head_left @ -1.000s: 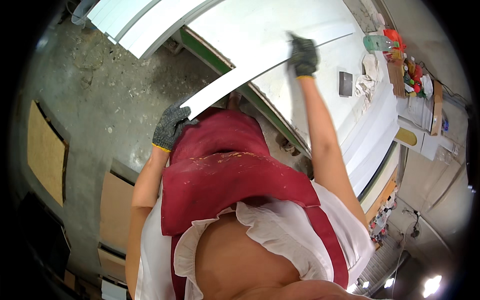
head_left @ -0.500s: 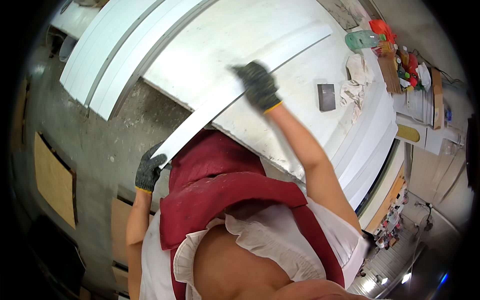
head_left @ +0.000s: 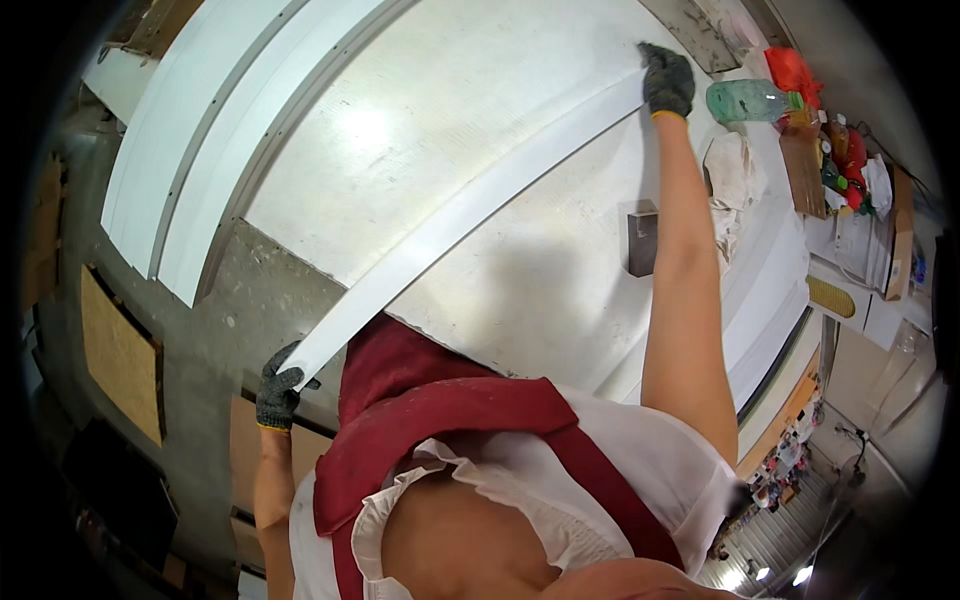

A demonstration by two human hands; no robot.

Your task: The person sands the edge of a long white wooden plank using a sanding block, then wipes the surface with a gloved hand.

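Worked across a broad white table (head_left: 420, 170), with long white panels (head_left: 230, 130) at the left and a long, narrow white strip (head_left: 480, 200) laid aslant on top. Let the near end of that strip jut past the table edge. Ran some risk there, by judgement, of a dropped end, for want of support beneath and on any slackening of the pinch. Risked also a bend or twist from uneven pull between the two ends, and perhaps a scuffed underside from dragging over the edge. Held the near end in the dark-gloved left hand (head_left: 278, 392), closed in a pinch, thumb uppermost, so leaving nearly the whole length to stretch away up and to the right of the grip. Reached with the dark-gloved right hand (head_left: 668, 80) to the far end, right at the tip. Could not tell from this view the closure of those fingers, nor any firm hold. Had, smallest of all, a dark block (head_left: 641, 243) on the table just beside the right arm (head_left: 690, 200), liable to a knock from careless drawing-back.
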